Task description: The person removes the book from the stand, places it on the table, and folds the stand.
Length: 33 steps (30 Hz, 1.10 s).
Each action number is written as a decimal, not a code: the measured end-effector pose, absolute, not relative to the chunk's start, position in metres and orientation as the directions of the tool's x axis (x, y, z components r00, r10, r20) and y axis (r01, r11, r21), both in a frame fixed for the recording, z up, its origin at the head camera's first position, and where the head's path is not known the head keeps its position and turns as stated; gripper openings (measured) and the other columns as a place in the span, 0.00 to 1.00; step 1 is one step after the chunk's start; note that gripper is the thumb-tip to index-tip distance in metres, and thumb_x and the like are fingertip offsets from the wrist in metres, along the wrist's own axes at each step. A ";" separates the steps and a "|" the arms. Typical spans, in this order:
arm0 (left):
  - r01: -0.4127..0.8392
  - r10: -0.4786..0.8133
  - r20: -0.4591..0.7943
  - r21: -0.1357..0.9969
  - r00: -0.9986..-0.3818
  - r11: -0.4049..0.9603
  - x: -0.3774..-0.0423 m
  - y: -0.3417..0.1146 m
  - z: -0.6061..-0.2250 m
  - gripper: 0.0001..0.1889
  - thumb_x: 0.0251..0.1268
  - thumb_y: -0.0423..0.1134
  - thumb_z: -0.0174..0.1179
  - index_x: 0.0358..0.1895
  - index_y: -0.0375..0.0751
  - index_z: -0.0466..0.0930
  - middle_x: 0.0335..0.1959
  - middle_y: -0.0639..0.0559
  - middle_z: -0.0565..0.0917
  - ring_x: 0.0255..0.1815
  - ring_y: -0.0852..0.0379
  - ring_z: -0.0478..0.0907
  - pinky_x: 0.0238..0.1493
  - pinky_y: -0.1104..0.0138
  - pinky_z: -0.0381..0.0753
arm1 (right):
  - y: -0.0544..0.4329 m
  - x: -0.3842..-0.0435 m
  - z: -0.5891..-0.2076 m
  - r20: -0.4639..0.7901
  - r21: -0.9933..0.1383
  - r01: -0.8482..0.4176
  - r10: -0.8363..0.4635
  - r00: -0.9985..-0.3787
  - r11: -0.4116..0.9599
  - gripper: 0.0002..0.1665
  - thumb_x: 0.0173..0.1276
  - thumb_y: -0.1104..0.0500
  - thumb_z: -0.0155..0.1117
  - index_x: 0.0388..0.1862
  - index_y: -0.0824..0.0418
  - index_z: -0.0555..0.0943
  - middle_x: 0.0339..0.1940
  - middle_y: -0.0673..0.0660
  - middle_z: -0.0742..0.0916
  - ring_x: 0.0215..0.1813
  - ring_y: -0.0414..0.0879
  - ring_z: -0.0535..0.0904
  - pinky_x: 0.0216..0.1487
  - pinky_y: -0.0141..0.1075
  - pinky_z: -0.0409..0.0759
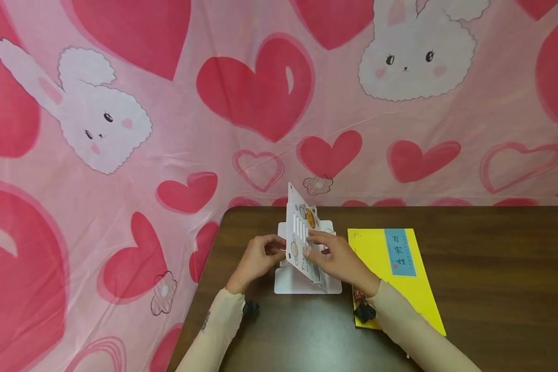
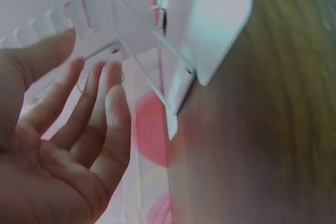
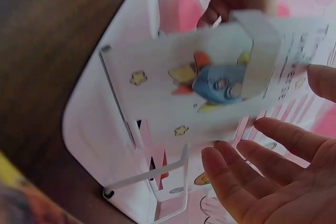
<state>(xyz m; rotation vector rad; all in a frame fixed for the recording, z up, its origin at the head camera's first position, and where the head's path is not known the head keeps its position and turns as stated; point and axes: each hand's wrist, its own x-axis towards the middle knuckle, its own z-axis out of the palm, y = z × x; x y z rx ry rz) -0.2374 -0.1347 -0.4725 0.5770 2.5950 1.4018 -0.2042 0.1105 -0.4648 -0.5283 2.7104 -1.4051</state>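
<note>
A white book stand [image 1: 299, 240] with cartoon planets, lettering and slots stands with its panel tilted up from a flat white base [image 1: 290, 284]. My left hand [image 1: 260, 258] is at the panel's left edge; its thumb and loosely bent fingers [image 2: 118, 108] are spread apart beside the back of the panel and the wire legs [image 2: 152, 31]. On the printed side, my right hand [image 1: 337, 256] has its extended fingers [image 3: 286, 137] right at the panel's surface. A white clip [image 3: 265, 51] crosses the lower part of the panel, and a bent wire prop [image 3: 147, 176] rises from the base.
To the right of the stand lies a yellow book [image 1: 386, 289] with a blue title label, partly under my right forearm. The dark wooden table [image 1: 502, 279] ends at a pink cloth backdrop [image 1: 260, 160] with hearts and rabbits behind and to the left.
</note>
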 end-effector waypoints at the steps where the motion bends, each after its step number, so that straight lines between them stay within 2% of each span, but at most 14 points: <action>1: 0.265 0.378 0.067 0.822 -0.923 0.503 -0.238 -0.134 -0.474 0.11 0.64 0.32 0.71 0.48 0.38 0.88 0.45 0.43 0.91 0.40 0.54 0.89 0.44 0.63 0.90 | 0.110 -0.201 -0.465 0.124 -0.790 -0.290 -0.321 -0.939 0.541 0.31 0.72 0.46 0.68 0.69 0.60 0.81 0.77 0.60 0.78 0.71 0.61 0.80 0.60 0.49 0.87; 8: 0.314 0.362 0.107 0.751 -0.926 0.581 -0.241 -0.129 -0.481 0.10 0.63 0.32 0.71 0.47 0.39 0.89 0.41 0.46 0.92 0.36 0.57 0.87 0.43 0.66 0.89 | 0.110 -0.185 -0.464 0.148 -0.764 -0.326 -0.341 -0.928 0.556 0.34 0.70 0.45 0.70 0.71 0.58 0.79 0.75 0.58 0.80 0.70 0.58 0.80 0.59 0.47 0.87; 12: 0.371 0.398 0.128 0.686 -0.908 0.626 -0.241 -0.126 -0.482 0.09 0.62 0.31 0.71 0.45 0.39 0.90 0.34 0.49 0.90 0.30 0.60 0.80 0.36 0.70 0.84 | 0.110 -0.178 -0.464 0.166 -0.757 -0.336 -0.332 -0.929 0.561 0.34 0.70 0.45 0.71 0.71 0.58 0.79 0.72 0.59 0.82 0.66 0.57 0.83 0.58 0.48 0.87; 18: 0.369 0.416 0.091 0.659 -0.905 0.656 -0.239 -0.123 -0.487 0.08 0.63 0.31 0.70 0.44 0.39 0.91 0.27 0.51 0.86 0.26 0.61 0.74 0.29 0.72 0.76 | 0.107 -0.167 -0.461 0.223 -0.725 -0.372 -0.313 -0.923 0.580 0.29 0.66 0.49 0.75 0.63 0.57 0.84 0.64 0.55 0.86 0.57 0.51 0.85 0.55 0.46 0.89; 24: 0.368 0.419 0.085 0.654 -0.904 0.661 -0.238 -0.120 -0.491 0.06 0.63 0.29 0.70 0.41 0.38 0.92 0.27 0.49 0.88 0.24 0.61 0.74 0.27 0.72 0.75 | 0.100 -0.159 -0.461 0.297 -0.680 -0.410 -0.283 -0.912 0.608 0.26 0.59 0.52 0.81 0.55 0.56 0.86 0.51 0.49 0.89 0.48 0.44 0.85 0.50 0.44 0.89; 29: 0.362 0.417 0.074 0.644 -0.906 0.674 -0.236 -0.120 -0.491 0.05 0.62 0.28 0.70 0.39 0.38 0.92 0.29 0.49 0.90 0.25 0.62 0.75 0.29 0.71 0.76 | 0.094 -0.153 -0.466 0.377 -0.646 -0.434 -0.232 -0.897 0.628 0.17 0.56 0.54 0.84 0.43 0.52 0.87 0.39 0.45 0.90 0.39 0.38 0.83 0.43 0.35 0.86; 33: 0.376 0.423 0.086 0.638 -0.902 0.672 -0.235 -0.119 -0.491 0.04 0.62 0.28 0.71 0.38 0.38 0.91 0.29 0.49 0.90 0.24 0.62 0.76 0.28 0.71 0.77 | 0.091 -0.152 -0.466 0.425 -0.620 -0.456 -0.216 -0.879 0.638 0.18 0.54 0.54 0.86 0.41 0.52 0.87 0.35 0.45 0.90 0.35 0.38 0.81 0.40 0.30 0.83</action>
